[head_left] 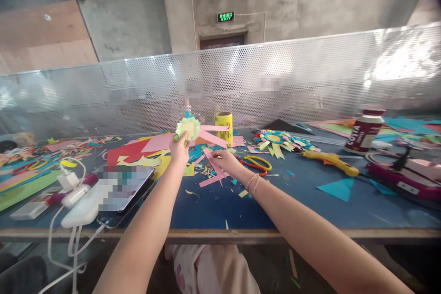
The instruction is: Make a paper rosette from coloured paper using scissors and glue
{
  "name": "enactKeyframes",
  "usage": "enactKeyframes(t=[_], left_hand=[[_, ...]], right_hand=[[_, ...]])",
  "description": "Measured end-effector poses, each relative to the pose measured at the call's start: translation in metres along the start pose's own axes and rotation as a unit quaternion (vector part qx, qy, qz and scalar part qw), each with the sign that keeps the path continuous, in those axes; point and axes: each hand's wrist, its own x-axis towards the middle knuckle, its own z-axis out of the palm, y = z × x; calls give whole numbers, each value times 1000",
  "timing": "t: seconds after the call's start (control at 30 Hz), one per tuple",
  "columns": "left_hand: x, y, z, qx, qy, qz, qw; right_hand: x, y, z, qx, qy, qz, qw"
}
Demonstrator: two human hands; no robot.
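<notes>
In my left hand (180, 148) is a pale green paper rosette (189, 127) with a pleated edge and a cream middle, gripped at its lower left rim. Pink paper tails (215, 137) stretch from beside the rosette toward the right. My right hand (224, 161) is lower and closer to me, its fingers pinched on a pink paper strip (211, 160). Another pink strip (208, 182) crosses under it, just over the table. Red-and-yellow-handled scissors (261, 164) lie right beside my right wrist. Behind both hands stands a yellow roll (223, 121).
Finished-looking paper rosettes (275, 138), a yellow glue gun (332, 161), a bottle (365, 131) and a purple power strip (406, 179) lie to the right. A phone (129, 188) and white power bank (86, 202) with cables are at left. A perforated metal screen (310, 78) backs the table.
</notes>
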Motion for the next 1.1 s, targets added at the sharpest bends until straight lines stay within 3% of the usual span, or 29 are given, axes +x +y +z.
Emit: enactKeyframes(t=[0.2,0.43,1.1], left_hand=[[-13,-7,7,21,-84,-21,996],[-24,-16,13,49,-97,-21,994],[-26,-18,14,84,-107,33,990]], right_hand=[[5,4,9,92,66,30,993],[10,6,13,212,124,24,969],[1,-3,8,316,61,33,946]])
